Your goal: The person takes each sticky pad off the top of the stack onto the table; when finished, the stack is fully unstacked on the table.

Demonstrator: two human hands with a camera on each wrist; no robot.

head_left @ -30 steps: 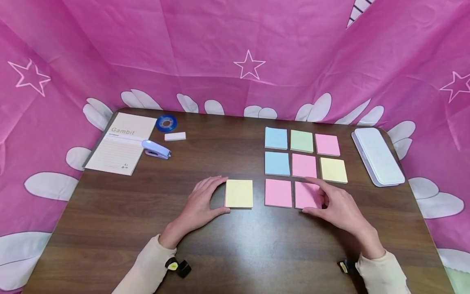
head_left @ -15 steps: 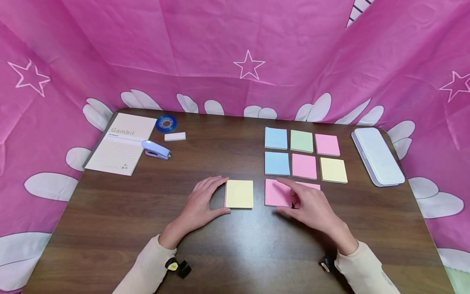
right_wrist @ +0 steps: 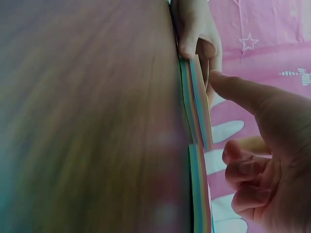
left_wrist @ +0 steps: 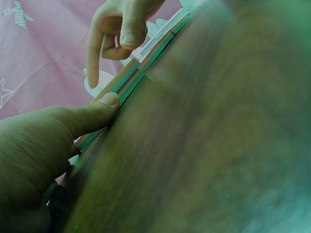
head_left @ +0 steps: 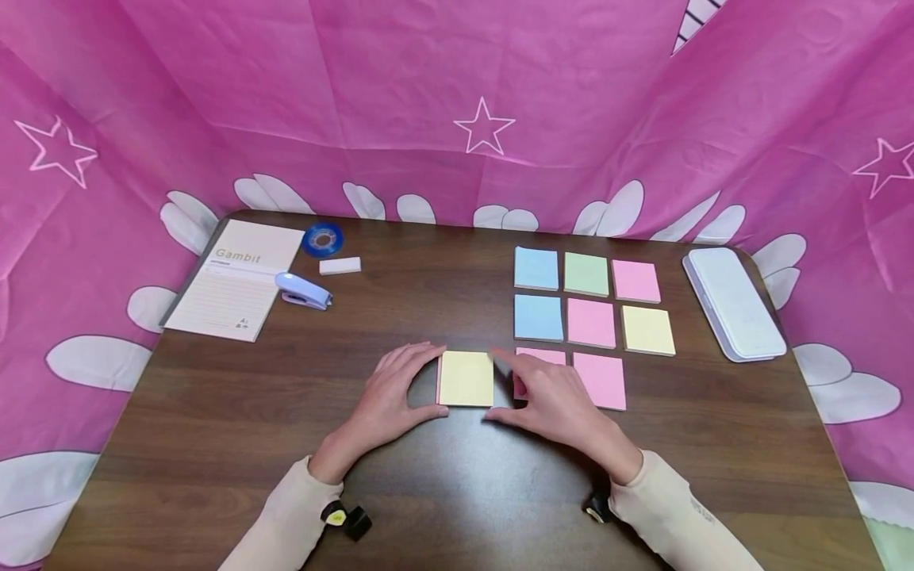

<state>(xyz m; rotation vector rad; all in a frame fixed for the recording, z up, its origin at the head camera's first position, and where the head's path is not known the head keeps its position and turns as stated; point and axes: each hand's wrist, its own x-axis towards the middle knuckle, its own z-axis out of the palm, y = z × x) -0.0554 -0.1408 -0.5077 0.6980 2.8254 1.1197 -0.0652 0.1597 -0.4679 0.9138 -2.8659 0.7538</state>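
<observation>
A yellow sticky-note pad [head_left: 466, 379] lies on the dark wooden table [head_left: 457, 492], just in front of me. My left hand [head_left: 434, 381] holds its left edge, fingers at the far corner and thumb [left_wrist: 97, 109] against the near edge. My right hand [head_left: 494, 385] brackets the right edge between index finger and thumb [right_wrist: 233, 87]. That hand covers part of a pink pad [head_left: 541, 356]. Another pink pad [head_left: 600, 381] lies bare beside it. Behind them sit blue [head_left: 539, 317], pink [head_left: 591, 323], yellow [head_left: 647, 330], blue [head_left: 536, 268], green [head_left: 586, 274] and pink [head_left: 635, 281] pads.
A notebook [head_left: 236, 277], a lilac stapler [head_left: 303, 290], a blue tape roll [head_left: 323, 239] and a white eraser [head_left: 339, 265] sit at the far left. A white case [head_left: 735, 303] lies at the right edge. Pink cloth [head_left: 457, 95] walls the table on three sides.
My right hand has left the pink pad at the grid's near right corner and moved left to the yellow pad's right edge. The left hand has stayed put.
</observation>
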